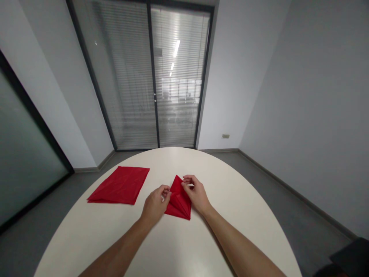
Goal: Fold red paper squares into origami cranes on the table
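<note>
A folded red napkin [179, 202] with a pointed top lies on the round white table [184, 238] in front of me. My left hand [155, 202] pinches its left edge with thumb and fingers. My right hand [196, 192] pinches the fold near the upper right of the point. A second red napkin [119, 184] lies flat as a square to the left, apart from both hands.
Beyond the table's far edge stand glass sliding doors with blinds [152, 77]. A glass partition [23, 154] runs along the left and a grey wall along the right. A dark object [348, 257] shows at the bottom right corner.
</note>
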`<state>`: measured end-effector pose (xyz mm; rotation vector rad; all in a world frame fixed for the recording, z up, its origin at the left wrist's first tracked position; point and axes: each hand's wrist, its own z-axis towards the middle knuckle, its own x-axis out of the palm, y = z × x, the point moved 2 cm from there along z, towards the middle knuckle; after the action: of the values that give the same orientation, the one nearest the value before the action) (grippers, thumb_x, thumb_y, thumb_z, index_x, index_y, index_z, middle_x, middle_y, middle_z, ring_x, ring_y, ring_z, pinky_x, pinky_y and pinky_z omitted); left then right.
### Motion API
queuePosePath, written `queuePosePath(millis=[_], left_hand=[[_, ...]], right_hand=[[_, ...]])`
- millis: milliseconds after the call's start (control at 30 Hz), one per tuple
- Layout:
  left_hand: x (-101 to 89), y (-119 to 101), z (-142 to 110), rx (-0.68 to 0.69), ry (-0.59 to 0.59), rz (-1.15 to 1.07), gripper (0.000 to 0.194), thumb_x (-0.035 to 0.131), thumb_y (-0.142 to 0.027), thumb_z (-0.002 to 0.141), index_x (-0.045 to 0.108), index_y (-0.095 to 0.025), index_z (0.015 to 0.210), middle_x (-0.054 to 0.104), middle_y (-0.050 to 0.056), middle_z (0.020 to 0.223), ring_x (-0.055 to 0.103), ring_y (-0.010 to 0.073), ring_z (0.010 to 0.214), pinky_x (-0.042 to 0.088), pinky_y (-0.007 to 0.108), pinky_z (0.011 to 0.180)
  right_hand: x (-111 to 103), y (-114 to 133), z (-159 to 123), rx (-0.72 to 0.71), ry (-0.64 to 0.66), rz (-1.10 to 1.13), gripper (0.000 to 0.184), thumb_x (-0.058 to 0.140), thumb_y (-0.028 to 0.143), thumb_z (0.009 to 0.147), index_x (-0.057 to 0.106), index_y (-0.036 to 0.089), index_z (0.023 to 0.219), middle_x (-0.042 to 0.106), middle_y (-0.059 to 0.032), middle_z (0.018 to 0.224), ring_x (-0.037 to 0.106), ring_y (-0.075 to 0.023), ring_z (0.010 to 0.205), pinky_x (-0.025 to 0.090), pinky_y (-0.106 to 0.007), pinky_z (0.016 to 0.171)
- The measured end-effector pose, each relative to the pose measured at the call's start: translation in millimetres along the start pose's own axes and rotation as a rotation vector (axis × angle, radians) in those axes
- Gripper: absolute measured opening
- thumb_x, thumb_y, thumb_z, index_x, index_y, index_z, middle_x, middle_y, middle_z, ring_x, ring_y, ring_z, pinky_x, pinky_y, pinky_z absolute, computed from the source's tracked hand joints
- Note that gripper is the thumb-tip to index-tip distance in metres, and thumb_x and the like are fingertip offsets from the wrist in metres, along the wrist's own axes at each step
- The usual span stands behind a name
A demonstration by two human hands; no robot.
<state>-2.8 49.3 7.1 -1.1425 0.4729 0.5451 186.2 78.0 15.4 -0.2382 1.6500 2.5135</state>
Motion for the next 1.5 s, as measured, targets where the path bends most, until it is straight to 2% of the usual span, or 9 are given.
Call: queuePosePath(millis=[267,400,600,867,1000,1133,1233,1400,1500], left_hand=[[-6.8,-1,0,-0.130,-0.087,0.094,0.007,0.054,-0.026,0.090,0.059,-0.023,0.090,0.072,0.001,0.083,0.067,0.0177,0.077,0.044,0.027,0.067],[-8.9,-1,-1,-0.134,-0.119,0.145,0.003,0.056,-0.025,0.089,0.059,-0.023,0.088,0.072,-0.001,0.079,0.067,0.0170,0.072,0.040,0.026,0.062],[-8.1,2,1,-0.099,-0.125,0.182,0.014,0.057,-0.025,0.090,0.058,-0.023,0.103,0.071,-0.002,0.074,0.067,0.0180,0.071,0.041,0.027,0.066],[-7.7,3,2,-0.062,-0.120,0.285,0.016,0.055,-0.027,0.091,0.060,-0.020,0.105,0.070,-0.001,0.071,0.067,0.0196,0.068,0.044,0.032,0.073],[-5.6,7,1,-0.038,-0.173,0.265,0.035,0.056,-0.026,0.090,0.054,-0.018,0.124,0.073,0.005,0.090,0.069,0.0234,0.085,0.049,0.037,0.081],[-1.4,14,0,0.041,-0.241,0.292,0.066,0.057,-0.022,0.087,0.032,-0.018,0.148,0.061,0.015,0.133,0.058,0.0298,0.122,0.047,0.047,0.097],[-0.2,15,-1,0.122,-0.243,0.328,0.059,0.056,-0.017,0.086,0.040,-0.020,0.143,0.044,0.015,0.151,0.043,0.0311,0.137,0.042,0.049,0.106],[-1.4,6,-1,0.157,-0.097,0.315,0.033,0.052,-0.011,0.087,0.062,-0.021,0.117,0.068,0.009,0.120,0.060,0.0262,0.114,0.045,0.046,0.102],[-0.8,3,-1,0.149,-0.021,0.309,0.027,0.054,-0.013,0.088,0.065,-0.021,0.111,0.072,0.008,0.112,0.065,0.0244,0.105,0.047,0.042,0.099]], right_hand=[[-1,4,-5,-0.001,0.030,-0.203,0.026,0.058,0.037,0.090,0.061,0.021,0.110,0.069,-0.0035,0.094,0.062,-0.0167,0.076,0.050,-0.030,0.071],[1,9,-9,0.001,0.100,-0.304,0.039,0.067,0.042,0.084,0.060,0.023,0.117,0.069,-0.0035,0.101,0.062,-0.0171,0.076,0.051,-0.031,0.072],[6,12,-14,-0.073,0.174,-0.399,0.057,0.078,0.042,0.074,0.057,0.022,0.123,0.066,-0.0064,0.114,0.063,-0.0222,0.096,0.050,-0.037,0.088],[7,15,-14,-0.168,0.247,-0.434,0.052,0.074,0.022,0.075,0.056,0.022,0.124,0.069,-0.0060,0.113,0.064,-0.0230,0.101,0.047,-0.039,0.095],[7,17,-13,-0.190,0.256,-0.459,0.048,0.070,0.020,0.079,0.056,0.023,0.124,0.071,-0.0058,0.113,0.065,-0.0231,0.101,0.047,-0.040,0.095],[7,19,-14,-0.201,0.288,-0.503,0.041,0.069,0.021,0.080,0.060,0.022,0.120,0.073,-0.0060,0.110,0.066,-0.0235,0.099,0.047,-0.039,0.093],[8,19,-15,-0.231,0.347,-0.547,0.033,0.069,0.021,0.081,0.066,0.021,0.114,0.074,-0.0053,0.105,0.067,-0.0229,0.095,0.046,-0.039,0.092],[9,20,-14,-0.272,0.393,-0.594,0.030,0.069,0.021,0.081,0.072,0.022,0.110,0.076,-0.0048,0.102,0.067,-0.0229,0.094,0.045,-0.038,0.092],[9,21,-14,-0.308,0.414,-0.587,0.025,0.065,0.021,0.084,0.075,0.024,0.107,0.076,-0.0046,0.106,0.067,-0.0225,0.097,0.045,-0.037,0.094]])
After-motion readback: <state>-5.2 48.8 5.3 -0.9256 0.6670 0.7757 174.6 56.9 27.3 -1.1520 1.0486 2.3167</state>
